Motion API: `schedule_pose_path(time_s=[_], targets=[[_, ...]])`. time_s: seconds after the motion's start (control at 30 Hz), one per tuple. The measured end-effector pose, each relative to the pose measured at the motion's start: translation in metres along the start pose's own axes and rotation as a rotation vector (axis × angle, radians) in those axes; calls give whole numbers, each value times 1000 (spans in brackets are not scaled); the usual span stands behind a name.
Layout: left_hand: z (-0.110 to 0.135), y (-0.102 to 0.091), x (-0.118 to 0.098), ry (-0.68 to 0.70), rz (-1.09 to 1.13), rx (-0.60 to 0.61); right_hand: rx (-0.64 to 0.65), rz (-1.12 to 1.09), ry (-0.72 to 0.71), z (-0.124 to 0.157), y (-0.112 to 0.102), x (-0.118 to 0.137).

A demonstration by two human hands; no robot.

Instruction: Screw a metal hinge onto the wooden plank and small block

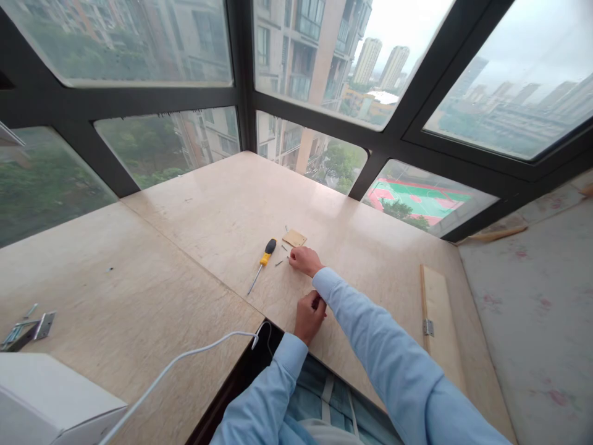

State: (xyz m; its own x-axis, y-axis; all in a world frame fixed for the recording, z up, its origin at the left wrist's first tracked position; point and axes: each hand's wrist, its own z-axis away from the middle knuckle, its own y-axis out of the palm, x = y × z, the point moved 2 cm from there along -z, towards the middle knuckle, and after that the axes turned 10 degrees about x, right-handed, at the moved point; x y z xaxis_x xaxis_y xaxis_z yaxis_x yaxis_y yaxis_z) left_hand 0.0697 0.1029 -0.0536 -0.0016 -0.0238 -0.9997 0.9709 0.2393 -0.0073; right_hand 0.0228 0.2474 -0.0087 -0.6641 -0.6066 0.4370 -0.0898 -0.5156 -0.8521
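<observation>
My right hand (306, 260) is closed, fingertips down at the tabletop beside several small screws (278, 263). Whether a screw is between those fingers I cannot make out. Just beyond it lies a small flat wooden piece (296, 237). To the left, a screwdriver (267, 251) with a yellow and black handle rests with its shaft pointing toward me. My left hand (309, 316) is curled near the table's front edge, below my right wrist; the inside of its grip is hidden.
The pale stone-look tabletop (208, 216) meets windows at the back. At right lies a wooden board (440, 309) with a metal hinge (428, 327). A white box (50, 395), hinge hardware (44, 326) and a white cable (185, 353) are at left. A dark gap (231, 389) opens in front.
</observation>
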Motion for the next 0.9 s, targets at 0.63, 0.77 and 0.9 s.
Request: schedule_pose_path(time_s=[0.63, 0.77, 0.9], targets=[[0, -2, -6, -109, 75, -73, 35, -1272, -96, 103, -45, -69], [-1, -3, -9, -91, 39, -83, -80, -1356, -96, 146, -51, -97], [-2, -3, -10, -84, -2, -100, -206, -1370, -64, 197, -53, -137]])
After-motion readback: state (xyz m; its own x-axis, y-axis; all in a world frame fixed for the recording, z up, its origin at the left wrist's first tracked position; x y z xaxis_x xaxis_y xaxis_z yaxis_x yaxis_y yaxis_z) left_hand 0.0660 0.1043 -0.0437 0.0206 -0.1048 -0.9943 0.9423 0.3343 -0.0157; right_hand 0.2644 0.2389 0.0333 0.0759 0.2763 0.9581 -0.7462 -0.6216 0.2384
